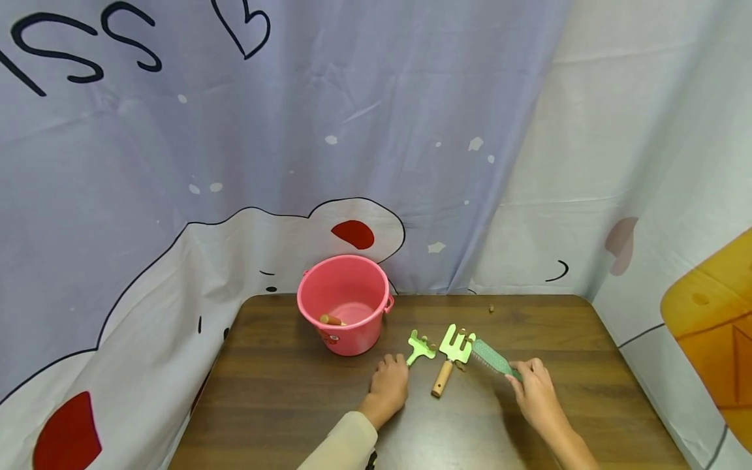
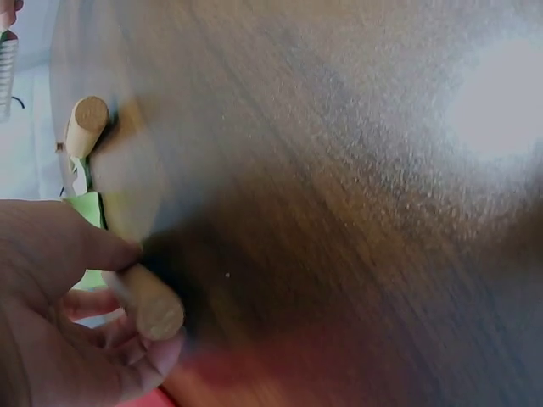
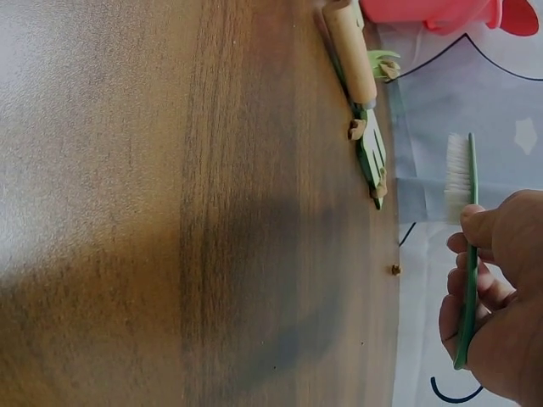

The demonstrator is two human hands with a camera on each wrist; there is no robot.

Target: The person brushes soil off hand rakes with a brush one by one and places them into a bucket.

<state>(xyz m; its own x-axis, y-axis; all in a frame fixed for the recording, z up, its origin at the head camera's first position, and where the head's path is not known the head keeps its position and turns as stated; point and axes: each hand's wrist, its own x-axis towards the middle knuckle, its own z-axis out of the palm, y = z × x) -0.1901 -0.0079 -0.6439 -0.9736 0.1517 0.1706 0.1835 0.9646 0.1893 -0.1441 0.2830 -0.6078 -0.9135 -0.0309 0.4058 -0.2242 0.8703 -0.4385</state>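
My left hand (image 1: 389,382) grips the wooden handle (image 2: 157,309) of a small green toy rake (image 1: 420,346), low over the table, its head pointing away from me. In my right hand (image 1: 534,391) is a green brush (image 1: 492,356) with white bristles (image 3: 458,174), pinched by its handle and slanting toward the middle. Between the two hands lies a green toy fork (image 1: 456,346) with a wooden handle (image 3: 350,55). Small brown crumbs (image 3: 379,182) lie on and around the tines. The brush head overlaps the fork's right side in the head view.
A pink bucket (image 1: 345,331) stands at the back left of the wooden table (image 1: 270,391), with a wooden handle (image 1: 331,320) visible inside. One brown crumb (image 1: 491,308) sits near the far edge. A printed curtain (image 1: 376,163) hangs behind the table.
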